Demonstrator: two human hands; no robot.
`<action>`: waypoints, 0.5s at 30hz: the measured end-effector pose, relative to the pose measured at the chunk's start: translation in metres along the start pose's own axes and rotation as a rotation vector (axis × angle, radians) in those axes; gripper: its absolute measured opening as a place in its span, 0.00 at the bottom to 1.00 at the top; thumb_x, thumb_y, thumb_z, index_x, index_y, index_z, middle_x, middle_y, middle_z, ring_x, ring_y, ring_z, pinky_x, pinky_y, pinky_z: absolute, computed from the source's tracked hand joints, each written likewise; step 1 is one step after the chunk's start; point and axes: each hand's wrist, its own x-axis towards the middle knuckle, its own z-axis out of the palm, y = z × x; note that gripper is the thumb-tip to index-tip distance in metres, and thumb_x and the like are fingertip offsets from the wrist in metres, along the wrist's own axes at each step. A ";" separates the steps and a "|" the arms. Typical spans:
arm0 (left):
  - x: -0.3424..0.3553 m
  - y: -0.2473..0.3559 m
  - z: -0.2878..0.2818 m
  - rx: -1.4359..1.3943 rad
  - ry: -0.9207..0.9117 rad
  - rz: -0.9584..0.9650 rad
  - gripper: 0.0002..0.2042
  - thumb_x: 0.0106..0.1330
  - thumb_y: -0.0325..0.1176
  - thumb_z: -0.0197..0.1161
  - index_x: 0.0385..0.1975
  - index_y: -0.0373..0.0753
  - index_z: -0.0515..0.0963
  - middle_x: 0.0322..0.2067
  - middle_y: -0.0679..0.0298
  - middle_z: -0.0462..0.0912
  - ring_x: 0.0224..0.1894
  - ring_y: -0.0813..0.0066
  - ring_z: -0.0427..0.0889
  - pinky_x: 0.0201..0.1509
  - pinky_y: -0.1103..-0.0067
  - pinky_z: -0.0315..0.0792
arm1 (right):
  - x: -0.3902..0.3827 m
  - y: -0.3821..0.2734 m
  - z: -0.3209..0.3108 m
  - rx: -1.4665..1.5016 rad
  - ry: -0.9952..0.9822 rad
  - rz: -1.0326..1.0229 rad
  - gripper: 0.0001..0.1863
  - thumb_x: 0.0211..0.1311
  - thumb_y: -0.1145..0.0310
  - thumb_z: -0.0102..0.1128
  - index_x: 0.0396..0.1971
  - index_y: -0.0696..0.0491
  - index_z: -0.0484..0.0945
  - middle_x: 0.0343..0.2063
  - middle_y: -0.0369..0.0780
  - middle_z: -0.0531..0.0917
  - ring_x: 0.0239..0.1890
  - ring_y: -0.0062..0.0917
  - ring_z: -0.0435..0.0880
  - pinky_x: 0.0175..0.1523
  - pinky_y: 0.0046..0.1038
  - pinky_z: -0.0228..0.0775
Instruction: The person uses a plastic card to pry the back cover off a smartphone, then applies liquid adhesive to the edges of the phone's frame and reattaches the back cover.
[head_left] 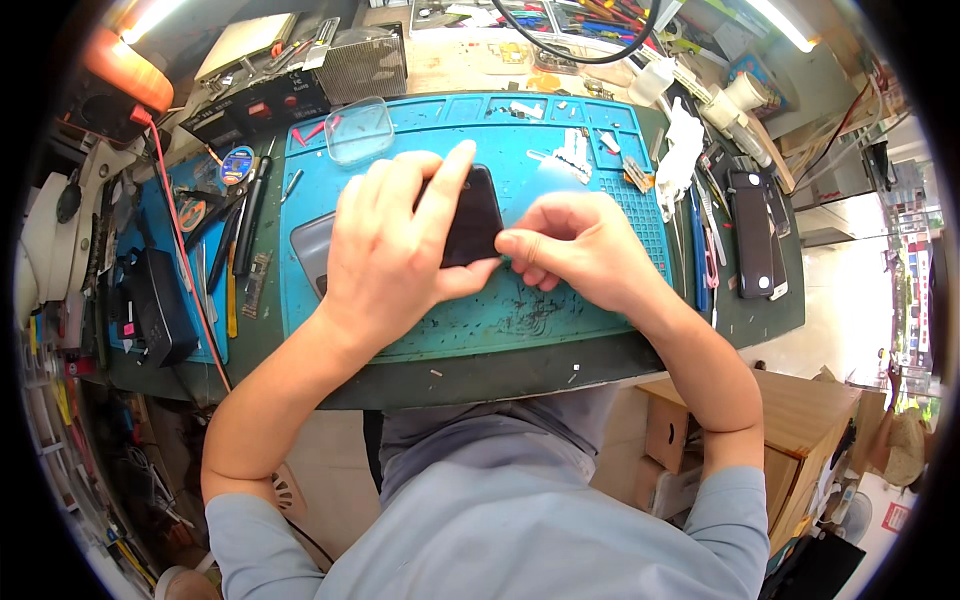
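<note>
On the blue repair mat (370, 330), my left hand (395, 240) is wrapped over a black phone-like screen (470, 210), fingers across its top and thumb at its lower edge. My right hand (570, 245) is closed in a pinch at the screen's right lower corner; what lies between thumb and finger is hidden. A grey panel (307, 245) lies flat at the left, partly under my left hand. A clear plastic box (360, 130) sits above, with small pink pieces beside it. Small parts (572, 150) lie in the mat's upper right area.
Screwdrivers (250, 215), a red cable and a black power block (160, 305) crowd the left side. Phones (752, 235) and tools lie at the right, near a white bottle (652, 82). Behind the mat stand a metal heatsink (360, 70) and tool trays; a wooden cabinet (800, 410) stands lower right.
</note>
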 end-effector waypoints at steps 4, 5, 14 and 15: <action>0.004 -0.006 0.000 -0.043 0.003 -0.039 0.44 0.42 0.37 0.81 0.66 0.38 0.74 0.46 0.58 0.79 0.48 0.58 0.80 0.53 0.66 0.76 | 0.003 -0.001 0.013 0.011 0.113 -0.085 0.15 0.68 0.61 0.71 0.33 0.60 0.84 0.24 0.37 0.86 0.25 0.17 0.84 0.29 0.21 0.76; 0.005 -0.007 -0.002 -0.045 0.007 -0.039 0.44 0.43 0.38 0.81 0.66 0.38 0.73 0.46 0.57 0.79 0.48 0.58 0.80 0.54 0.66 0.76 | 0.004 -0.001 0.011 0.028 0.080 -0.078 0.16 0.68 0.60 0.70 0.33 0.60 0.84 0.25 0.37 0.86 0.25 0.17 0.84 0.29 0.21 0.76; 0.009 -0.024 -0.023 -0.221 -0.306 -0.057 0.44 0.46 0.40 0.83 0.66 0.36 0.71 0.54 0.54 0.77 0.58 0.54 0.77 0.64 0.66 0.72 | 0.002 -0.005 -0.011 -0.018 -0.036 -0.099 0.18 0.71 0.56 0.66 0.36 0.58 0.84 0.25 0.33 0.83 0.25 0.16 0.81 0.31 0.20 0.74; 0.009 -0.021 -0.024 -0.200 -0.303 -0.075 0.42 0.46 0.42 0.83 0.64 0.37 0.73 0.54 0.54 0.77 0.55 0.54 0.79 0.61 0.66 0.74 | 0.002 -0.006 -0.011 -0.047 -0.038 -0.088 0.18 0.71 0.56 0.67 0.35 0.58 0.84 0.25 0.33 0.83 0.25 0.16 0.81 0.30 0.20 0.74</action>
